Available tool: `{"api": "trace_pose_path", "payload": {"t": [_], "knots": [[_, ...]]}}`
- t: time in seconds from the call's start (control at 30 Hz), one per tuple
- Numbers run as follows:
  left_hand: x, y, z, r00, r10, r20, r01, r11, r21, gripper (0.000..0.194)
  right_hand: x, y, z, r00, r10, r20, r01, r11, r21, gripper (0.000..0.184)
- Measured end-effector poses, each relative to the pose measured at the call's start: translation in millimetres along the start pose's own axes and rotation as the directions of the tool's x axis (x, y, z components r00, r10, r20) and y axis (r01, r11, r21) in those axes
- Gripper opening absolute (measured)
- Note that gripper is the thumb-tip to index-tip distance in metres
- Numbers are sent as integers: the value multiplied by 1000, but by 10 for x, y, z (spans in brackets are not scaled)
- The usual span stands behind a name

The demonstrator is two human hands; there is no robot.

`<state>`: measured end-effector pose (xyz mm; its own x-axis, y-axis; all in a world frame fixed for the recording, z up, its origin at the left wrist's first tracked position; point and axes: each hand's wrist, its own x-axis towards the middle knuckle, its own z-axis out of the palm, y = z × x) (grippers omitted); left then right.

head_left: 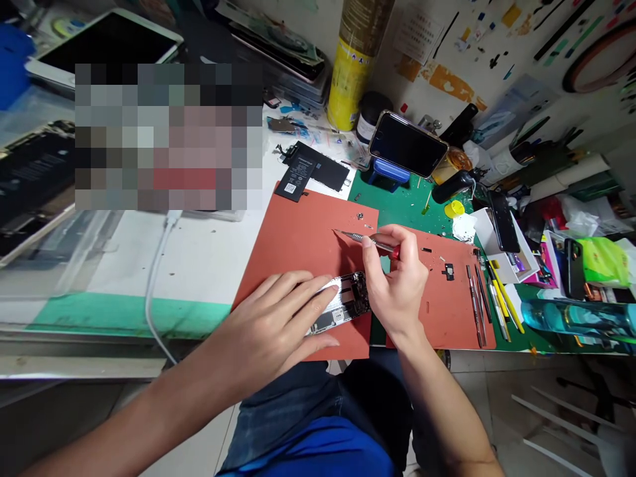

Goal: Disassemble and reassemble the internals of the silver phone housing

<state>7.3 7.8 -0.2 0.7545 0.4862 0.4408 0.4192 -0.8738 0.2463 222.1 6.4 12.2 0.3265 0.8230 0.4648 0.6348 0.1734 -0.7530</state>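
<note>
An opened phone housing (342,298) with bare inner parts lies on the orange-brown mat (293,232) near the table's front edge. My left hand (278,321) rests over its left part, fingers stretched across it and thumb along the near edge, holding it down; that part of the phone is hidden. In my right hand (400,281) is a slim screwdriver (356,236) with a ridged silver shaft and a red end. Its thin tip points left, above the mat and apart from the phone. Tiny loose parts (360,216) lie just beyond the tip.
A black battery (297,173) lies at the mat's far edge. A phone (410,144) leans on a blue stand (389,173) behind. Tweezers and pens (497,298) lie right on a second mat (412,318) and beside it. A white cable (152,285) hangs over the front edge.
</note>
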Motion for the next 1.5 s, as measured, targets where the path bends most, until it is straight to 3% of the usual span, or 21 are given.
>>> {"api": "trace_pose_path", "payload": {"t": [0.1,0.17,0.23,0.3,0.47,0.67,0.8,0.93,1.03,1.5], "knots": [[0,-42,-41,982,-169,-87,157,979,-131,30,-96,-72,-105,995,94,-44,-89,991,103,17],[3,-57,-62,935,-324,-142,292,934,-208,17,-221,-137,-209,979,199,-36,-185,955,230,17],[2,-64,-72,888,-429,-162,371,880,-297,12,-367,-188,-305,958,283,49,-281,890,358,17],[-1,-70,-76,872,-470,-139,387,835,-391,11,-497,-210,-368,933,332,140,-360,838,411,18],[1,-86,-91,902,-419,-102,317,804,-503,7,-637,-184,-360,896,388,215,-443,757,480,22],[9,-104,-111,926,-363,-99,262,810,-524,15,-663,-161,-344,889,395,232,-456,720,523,19],[5,-113,-113,932,-349,-96,255,822,-509,15,-705,-187,-384,910,388,147,-409,777,479,20],[-12,-114,-82,943,-318,-101,240,856,-458,11,-730,-241,-408,954,294,58,-291,859,422,19],[-31,-115,-44,948,-300,-104,229,872,-433,11,-734,-261,-405,970,236,65,-242,884,399,20],[-42,-145,15,963,-246,-106,185,897,-401,5,-749,-231,-413,977,187,101,-210,926,313,23]]}}
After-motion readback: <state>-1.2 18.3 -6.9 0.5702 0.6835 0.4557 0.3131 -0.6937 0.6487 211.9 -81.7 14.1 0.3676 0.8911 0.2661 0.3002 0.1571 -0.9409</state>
